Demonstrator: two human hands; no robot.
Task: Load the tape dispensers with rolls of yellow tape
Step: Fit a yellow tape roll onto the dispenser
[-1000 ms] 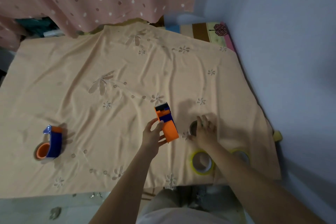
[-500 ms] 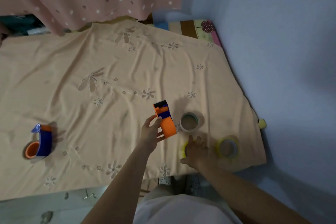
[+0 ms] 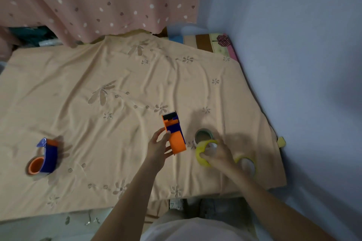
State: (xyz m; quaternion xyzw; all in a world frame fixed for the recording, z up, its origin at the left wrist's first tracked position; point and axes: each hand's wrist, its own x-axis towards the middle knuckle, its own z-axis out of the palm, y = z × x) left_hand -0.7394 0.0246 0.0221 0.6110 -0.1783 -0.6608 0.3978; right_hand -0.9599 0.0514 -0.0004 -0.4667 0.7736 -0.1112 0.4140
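Near the left edge of the bed [image 3: 82, 76], which is covered in a peach sheet with a faint flower pattern, a blue and orange tape dispenser [image 3: 43, 157] lies on its side, its round orange hub facing the near edge and a blue flap sticking up at its far end.

Toward the middle, close to the near edge, the left hand [image 3: 159, 147] grips a second tape dispenser [image 3: 174, 133] by its side, thumb and fingers curled around the orange body. This one is held above the sheet, its long axis pointing away from the person; it has an orange shell, a blue middle section and a black part at the far tip.

Just to its right a pale, greenish roll of tape [image 3: 202, 135] lies flat on the sheet. Directly in front of that roll, the right hand [image 3: 219, 155] pinches a yellow tape roll [image 3: 203, 154], tilted on edge and blurred, with its white core showing; I can't tell whether it touches the sheet. Behind that hand, near the right corner of the near edge, another yellow roll [image 3: 247, 163] lies flat, partly hidden by the wrist.

A pink dotted curtain [image 3: 94, 0] hangs over the bed's far edge.
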